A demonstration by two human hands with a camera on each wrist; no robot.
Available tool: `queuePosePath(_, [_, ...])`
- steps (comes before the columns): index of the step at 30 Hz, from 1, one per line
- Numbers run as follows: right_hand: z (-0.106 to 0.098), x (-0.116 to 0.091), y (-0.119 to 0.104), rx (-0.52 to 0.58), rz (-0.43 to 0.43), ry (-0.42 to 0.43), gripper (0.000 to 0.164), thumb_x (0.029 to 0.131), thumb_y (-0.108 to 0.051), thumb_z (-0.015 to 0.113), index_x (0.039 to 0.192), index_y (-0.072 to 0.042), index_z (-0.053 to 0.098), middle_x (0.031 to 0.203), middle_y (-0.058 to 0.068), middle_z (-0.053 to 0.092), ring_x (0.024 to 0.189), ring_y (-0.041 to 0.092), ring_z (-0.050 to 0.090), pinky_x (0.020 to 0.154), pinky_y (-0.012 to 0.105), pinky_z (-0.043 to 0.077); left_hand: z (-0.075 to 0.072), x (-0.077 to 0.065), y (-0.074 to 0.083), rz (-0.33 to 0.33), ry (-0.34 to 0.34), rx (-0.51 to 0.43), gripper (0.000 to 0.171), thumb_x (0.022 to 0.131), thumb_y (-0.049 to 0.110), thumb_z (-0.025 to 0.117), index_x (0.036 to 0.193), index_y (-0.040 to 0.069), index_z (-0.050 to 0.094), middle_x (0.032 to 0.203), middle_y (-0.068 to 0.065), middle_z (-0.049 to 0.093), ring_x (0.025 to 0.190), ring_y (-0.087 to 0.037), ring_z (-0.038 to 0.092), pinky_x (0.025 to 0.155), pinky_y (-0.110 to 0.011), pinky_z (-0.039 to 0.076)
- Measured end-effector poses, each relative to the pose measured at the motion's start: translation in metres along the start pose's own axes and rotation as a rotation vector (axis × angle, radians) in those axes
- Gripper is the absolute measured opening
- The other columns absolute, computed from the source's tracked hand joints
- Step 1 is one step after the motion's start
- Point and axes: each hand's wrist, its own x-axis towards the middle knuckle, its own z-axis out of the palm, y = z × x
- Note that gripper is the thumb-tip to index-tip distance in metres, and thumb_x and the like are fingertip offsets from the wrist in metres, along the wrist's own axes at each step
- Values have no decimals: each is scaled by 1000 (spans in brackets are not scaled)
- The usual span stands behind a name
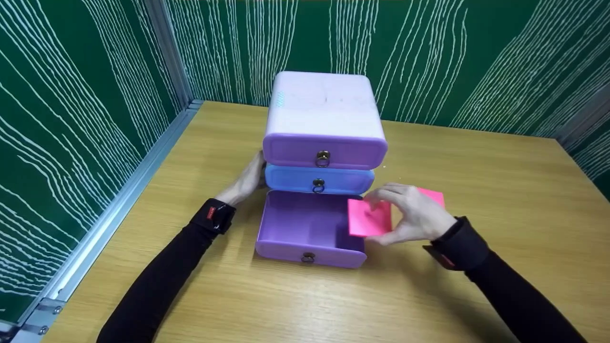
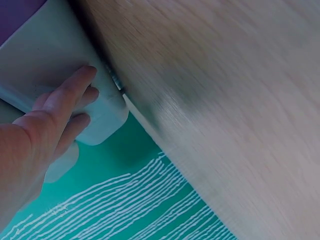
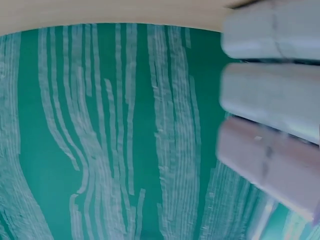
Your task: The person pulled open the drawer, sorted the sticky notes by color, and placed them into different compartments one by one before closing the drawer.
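Note:
A small drawer unit (image 1: 326, 109) with a pale top stands mid-table. Its bottom purple drawer (image 1: 283, 252) is pulled out, and its inside shows bare purple; the blue drawer (image 1: 290, 179) and upper purple drawer (image 1: 288, 151) are closed. My left hand (image 1: 249, 178) rests along the unit's left side; in the left wrist view its extended fingers (image 2: 75, 90) lie against the pale wall. Over the open drawer's right edge, my right hand (image 1: 414, 214) pinches a bright pink square pad of notes (image 1: 361, 220) between thumb and fingers.
Another pink square piece (image 1: 433, 196) shows behind the right hand, partly hidden by it. The wooden table (image 1: 500, 200) is bordered by green panels (image 1: 310, 43) with white wavy lines. A metal rail (image 1: 143, 176) runs along the left edge.

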Motion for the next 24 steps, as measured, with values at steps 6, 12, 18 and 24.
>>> queuePosePath(6, [21,29,-14,-52,-78,1,65,68,-56,86,104,-5,68,91,0,70,84,13,65,75,26,58,-1,1,-1,31,-20,-23,61,107,38,5,132,-3,42,85,1,62,73,-10,65,67,-24,57])
queuePosePath(12, [42,55,-26,-99,-113,8,60,69,-57,84,100,-9,65,91,-1,69,84,16,62,76,28,55,-1,4,-3,104,-66,-45,58,107,35,4,123,0,48,79,1,62,64,-11,63,57,-23,53])
queuePosePath(18, [58,71,-36,-112,-115,-16,54,74,-56,82,97,-12,61,102,3,71,94,20,63,85,31,55,-3,3,-2,98,-53,-23,63,107,36,4,141,-5,36,107,-16,64,90,-17,68,82,-36,61])
queuePosePath(24, [67,81,-42,-129,-56,-72,50,79,-56,78,96,-13,60,110,4,71,101,22,62,89,33,54,-4,0,-3,62,-54,-30,63,106,37,6,149,-4,27,137,-37,49,116,-36,63,101,-51,54])
